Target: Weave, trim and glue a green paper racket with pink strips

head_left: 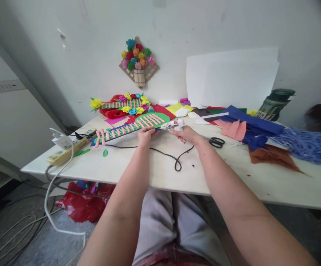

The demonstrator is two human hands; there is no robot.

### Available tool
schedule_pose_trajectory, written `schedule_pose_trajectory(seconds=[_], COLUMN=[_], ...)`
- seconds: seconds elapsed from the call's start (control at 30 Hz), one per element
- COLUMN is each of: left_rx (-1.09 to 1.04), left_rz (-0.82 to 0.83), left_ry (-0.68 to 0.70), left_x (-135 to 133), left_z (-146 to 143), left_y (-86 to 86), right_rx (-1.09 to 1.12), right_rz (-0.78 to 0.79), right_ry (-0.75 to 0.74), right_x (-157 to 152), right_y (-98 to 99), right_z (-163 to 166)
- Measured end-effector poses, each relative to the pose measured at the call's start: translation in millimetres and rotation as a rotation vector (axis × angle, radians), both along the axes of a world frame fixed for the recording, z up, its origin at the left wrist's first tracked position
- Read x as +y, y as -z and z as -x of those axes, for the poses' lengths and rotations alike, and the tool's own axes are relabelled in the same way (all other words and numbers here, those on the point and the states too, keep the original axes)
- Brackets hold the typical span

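My left hand (146,135) is closed on the lower edge of a guitar-shaped paper craft (127,128). The craft is green and blue, with a lattice of pink strips on its upper face. In my right hand (187,135) is a white glue gun (178,124) with a printed pattern. Its nozzle end points left, close to the wide right end of the craft; whether they touch I cannot tell. A black cord (166,152) loops over the table below both hands. Black-handled scissors (217,142) lie just right of my right hand.
A power strip (63,154) with a white charger (62,140) sits at the table's left. Behind stands a flower-trimmed craft (121,105). Coloured paper (249,120), a dark green bottle (273,104) and blue shredded strips (307,144) are on the right.
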State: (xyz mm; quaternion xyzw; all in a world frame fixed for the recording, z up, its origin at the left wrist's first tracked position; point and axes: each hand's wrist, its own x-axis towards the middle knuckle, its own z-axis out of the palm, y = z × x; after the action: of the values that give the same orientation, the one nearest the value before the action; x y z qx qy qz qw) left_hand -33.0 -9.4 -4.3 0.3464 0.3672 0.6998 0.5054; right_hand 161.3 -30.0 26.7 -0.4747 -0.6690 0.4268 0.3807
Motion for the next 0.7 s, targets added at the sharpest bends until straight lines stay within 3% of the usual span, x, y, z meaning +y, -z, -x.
schedule_pose_trajectory(seconds=[0.7], left_rx=[-0.016], left_rz=[0.029], left_ry=[-0.037], left_x=[-4.3], left_z=[0.5], left_y=[-5.8], right_rx=[0.086], right_rz=[0.035], right_ry=[0.033], right_x=[-3.6], right_y=[-3.8], right_z=[-6.1])
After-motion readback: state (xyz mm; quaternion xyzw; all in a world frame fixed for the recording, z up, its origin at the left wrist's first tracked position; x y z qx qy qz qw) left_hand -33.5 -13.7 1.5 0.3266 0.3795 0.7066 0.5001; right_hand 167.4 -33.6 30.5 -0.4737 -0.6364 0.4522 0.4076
